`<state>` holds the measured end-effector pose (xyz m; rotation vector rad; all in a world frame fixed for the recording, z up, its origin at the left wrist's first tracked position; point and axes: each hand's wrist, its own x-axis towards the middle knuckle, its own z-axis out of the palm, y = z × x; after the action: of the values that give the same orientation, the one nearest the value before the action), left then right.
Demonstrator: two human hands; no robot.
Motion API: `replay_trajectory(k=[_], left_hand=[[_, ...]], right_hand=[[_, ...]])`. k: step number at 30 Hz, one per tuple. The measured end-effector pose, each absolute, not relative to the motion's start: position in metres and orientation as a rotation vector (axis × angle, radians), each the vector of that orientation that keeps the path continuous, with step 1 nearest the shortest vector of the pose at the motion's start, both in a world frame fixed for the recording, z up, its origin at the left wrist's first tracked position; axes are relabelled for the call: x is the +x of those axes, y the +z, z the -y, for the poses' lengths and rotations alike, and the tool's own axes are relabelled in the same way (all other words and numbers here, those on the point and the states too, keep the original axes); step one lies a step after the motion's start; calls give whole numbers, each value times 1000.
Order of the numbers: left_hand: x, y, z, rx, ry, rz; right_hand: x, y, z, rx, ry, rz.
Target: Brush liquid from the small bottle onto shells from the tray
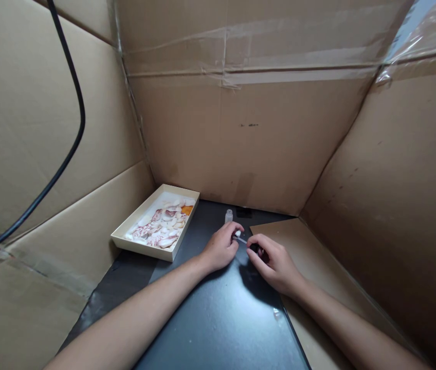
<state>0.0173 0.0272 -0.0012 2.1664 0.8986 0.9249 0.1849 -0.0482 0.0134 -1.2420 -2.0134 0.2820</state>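
Observation:
My left hand (pixel 223 247) is closed in a pinch on a small white piece (pixel 237 234). The piece looks like a shell, but the fingers cover most of it. My right hand (pixel 274 261) grips an applicator brush by its black cap (pixel 254 247). From the cap a thin pale stem (pixel 241 240) points left, its end at or very near the white piece; I cannot tell if they touch. Just beyond my left hand, a small clear bottle (pixel 229 216) stands upright with no cap on its neck.
A shallow cream box (pixel 143 250) of mixed shells (pixel 164 223) lies at the left on the dark tabletop (pixel 210 318). A flat cardboard sheet (pixel 303 241) lies at the right. Cardboard walls (pixel 241 154) enclose the table, and a black cable (pixel 81 118) hangs at the left.

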Motion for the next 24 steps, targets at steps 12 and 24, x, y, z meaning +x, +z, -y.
replay_trajectory(k=[12, 24], left_hand=[[17, 1, -25, 2131, 931, -912], [17, 0, -25, 2124, 924, -946]], right_hand=[[185, 13, 48, -1246, 237, 2033], [186, 13, 46, -1300, 229, 1958]])
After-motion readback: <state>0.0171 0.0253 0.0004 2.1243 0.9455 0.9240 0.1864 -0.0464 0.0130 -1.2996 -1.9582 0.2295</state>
